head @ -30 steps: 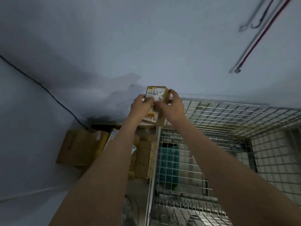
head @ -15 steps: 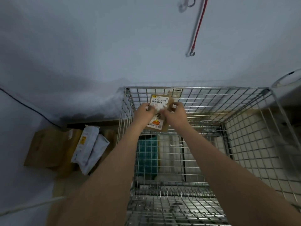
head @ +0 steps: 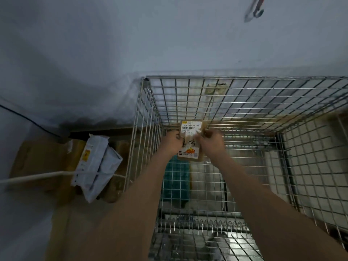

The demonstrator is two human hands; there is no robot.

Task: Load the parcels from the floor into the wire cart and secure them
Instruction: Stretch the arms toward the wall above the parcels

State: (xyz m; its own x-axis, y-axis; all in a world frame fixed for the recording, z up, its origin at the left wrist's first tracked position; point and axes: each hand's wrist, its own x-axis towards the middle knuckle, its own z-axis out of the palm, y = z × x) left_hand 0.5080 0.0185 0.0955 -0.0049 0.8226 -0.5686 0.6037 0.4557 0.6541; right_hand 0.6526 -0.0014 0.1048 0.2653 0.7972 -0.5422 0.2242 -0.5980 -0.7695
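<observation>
A small brown parcel [head: 190,129] with a white barcode label and an orange sticker hangs inside the wire cart [head: 244,85], near its far left corner. My left hand [head: 170,143] grips its left edge and my right hand [head: 211,143] grips its right edge. Both arms reach down over the cart's near rim. The cart is a metal mesh cage, open on top. Through its mesh floor I see a teal patch and pale floor.
Left of the cart, on the floor, lie a white-grey mailer bag [head: 96,166] and brown cardboard boxes [head: 43,162]. A white cord [head: 37,177] runs across them to the cart. A black cable [head: 28,119] and a hanging hook [head: 257,12] are on the pale wall.
Both hands carried the small parcel from above the cart's left rim to the right and down into the cart. My view swung right, bringing the whole cart into sight.
</observation>
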